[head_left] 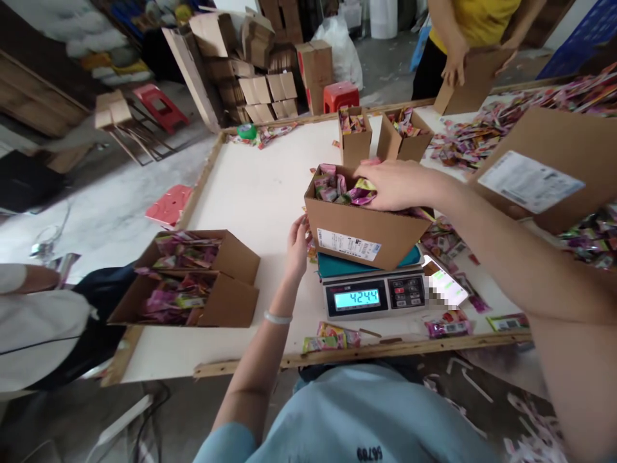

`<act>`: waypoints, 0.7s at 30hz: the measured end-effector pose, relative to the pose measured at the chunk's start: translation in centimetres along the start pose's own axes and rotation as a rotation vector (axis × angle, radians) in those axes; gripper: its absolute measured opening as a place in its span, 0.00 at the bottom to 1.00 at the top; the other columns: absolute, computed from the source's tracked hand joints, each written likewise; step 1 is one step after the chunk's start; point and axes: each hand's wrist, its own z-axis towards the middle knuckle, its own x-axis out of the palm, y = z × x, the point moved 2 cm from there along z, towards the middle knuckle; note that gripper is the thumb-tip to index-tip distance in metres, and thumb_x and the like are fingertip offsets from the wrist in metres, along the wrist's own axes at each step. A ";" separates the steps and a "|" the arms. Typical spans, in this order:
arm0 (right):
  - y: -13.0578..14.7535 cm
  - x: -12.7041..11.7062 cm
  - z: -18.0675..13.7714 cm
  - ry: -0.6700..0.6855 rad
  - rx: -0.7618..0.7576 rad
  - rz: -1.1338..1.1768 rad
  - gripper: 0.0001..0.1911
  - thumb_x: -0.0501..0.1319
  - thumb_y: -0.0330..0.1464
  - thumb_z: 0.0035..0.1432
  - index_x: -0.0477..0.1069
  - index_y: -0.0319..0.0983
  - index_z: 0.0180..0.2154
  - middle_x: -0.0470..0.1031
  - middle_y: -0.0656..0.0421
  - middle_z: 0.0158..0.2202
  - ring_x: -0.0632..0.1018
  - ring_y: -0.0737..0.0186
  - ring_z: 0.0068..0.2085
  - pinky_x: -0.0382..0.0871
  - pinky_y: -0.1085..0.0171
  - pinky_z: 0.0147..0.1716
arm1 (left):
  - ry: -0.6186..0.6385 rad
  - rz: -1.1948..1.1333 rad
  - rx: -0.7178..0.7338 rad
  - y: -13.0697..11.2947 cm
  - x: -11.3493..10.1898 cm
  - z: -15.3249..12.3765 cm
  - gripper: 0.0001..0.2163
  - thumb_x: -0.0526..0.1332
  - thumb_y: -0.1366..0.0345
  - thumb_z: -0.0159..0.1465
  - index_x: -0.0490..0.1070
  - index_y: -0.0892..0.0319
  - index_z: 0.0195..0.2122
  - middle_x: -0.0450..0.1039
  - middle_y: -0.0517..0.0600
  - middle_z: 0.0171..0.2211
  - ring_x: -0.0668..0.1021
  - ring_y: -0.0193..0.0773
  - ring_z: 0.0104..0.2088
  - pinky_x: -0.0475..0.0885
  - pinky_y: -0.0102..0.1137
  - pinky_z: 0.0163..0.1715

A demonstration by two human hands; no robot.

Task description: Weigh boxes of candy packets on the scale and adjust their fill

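Reaching over an open carton (369, 222), a person in a light blue top sets the right hand (393, 185) among the wrapped packets (330, 183) inside it at a white worktable (270, 173). The fingers bend down over the contents, though whether they grip a packet cannot be told. The left hand (297, 241), half curled, is just beside the carton's left wall; whether it touches the cardboard or pinches anything is unclear.

The carton sits on the teal platform of a digital scale (385, 297), its display (357, 298) lit with digits. The step in hand looks to be adding or adjusting packets by weight. The next move, by that reading, calls for both hands to come clear so the figure can settle.

A phone (453, 286) lies just right of the scale, and loose packets (330, 337) lie near the table's front edge. Two filled cartons (234, 299) stand together at the left, two more (355, 148) behind the weighed one. Across the table, a co-worker in a yellow top (496, 22) holds another carton (465, 87) beside a broad heap of packets (477, 138).
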 end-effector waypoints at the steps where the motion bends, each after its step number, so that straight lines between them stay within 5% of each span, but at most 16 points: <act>1: 0.5 0.2 0.6 0.035 -0.028 -0.009 0.17 0.70 0.45 0.58 0.77 0.38 0.39 0.78 0.51 0.41 0.79 0.51 0.43 0.71 0.58 0.44 | 0.009 0.009 -0.003 0.1 0.0 0.0 0.19 0.61 0.48 0.69 0.74 0.50 0.56 0.79 0.53 0.58 0.80 0.47 0.58 0.78 0.40 0.55; 6: -0.4 -0.1 1.1 -0.110 -0.129 0.101 0.19 0.61 0.47 0.68 0.79 0.37 0.40 0.78 0.54 0.36 0.78 0.56 0.41 0.69 0.60 0.44 | 0.020 -0.032 0.021 0.2 -0.1 0.1 0.20 0.62 0.48 0.69 0.73 0.50 0.57 0.77 0.53 0.61 0.78 0.47 0.62 0.77 0.39 0.57; 10: -2.7 -1.1 -0.3 -0.254 -0.154 0.284 0.22 0.66 0.50 0.64 0.79 0.38 0.42 0.78 0.56 0.37 0.77 0.57 0.41 0.70 0.59 0.45 | -0.017 -0.093 0.008 0.2 -0.2 0.2 0.19 0.65 0.48 0.67 0.75 0.50 0.55 0.78 0.54 0.60 0.78 0.46 0.62 0.77 0.36 0.55; 15: -2.9 -2.8 -1.9 -0.289 -0.025 0.416 0.17 0.73 0.41 0.58 0.71 0.38 0.30 0.68 0.61 0.26 0.67 0.69 0.28 0.63 0.63 0.31 | 0.007 -0.130 0.048 0.2 -0.1 -0.1 0.17 0.66 0.49 0.68 0.77 0.50 0.53 0.80 0.54 0.57 0.80 0.46 0.60 0.77 0.35 0.52; 21: -6.2 -5.3 -1.9 -0.827 0.128 0.883 0.17 0.68 0.36 0.48 0.59 0.43 0.32 0.67 0.64 0.31 0.71 0.73 0.24 0.56 0.68 0.19 | -0.012 -0.143 0.043 0.1 -0.8 -0.4 0.16 0.67 0.50 0.67 0.78 0.49 0.53 0.79 0.54 0.57 0.79 0.46 0.61 0.77 0.35 0.52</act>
